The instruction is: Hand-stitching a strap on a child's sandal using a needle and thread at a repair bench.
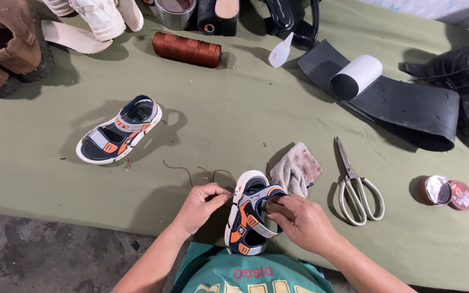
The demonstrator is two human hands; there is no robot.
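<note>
Small navy/orange sandal (249,220) sits at 6 o'clock, tilted on its side on the green cloth (39,173). Right hand (299,220) grips its strap, fingers clamped on it. Left hand (201,205) at 7, fingertips pinched together on brown thread (191,173) against the sole edge. Matching sandal (119,130) lies at 10, well apart. Rag (297,168) just beside the held sandal; scissors (358,187) at 4; thread spool (187,49) at 12.
</note>
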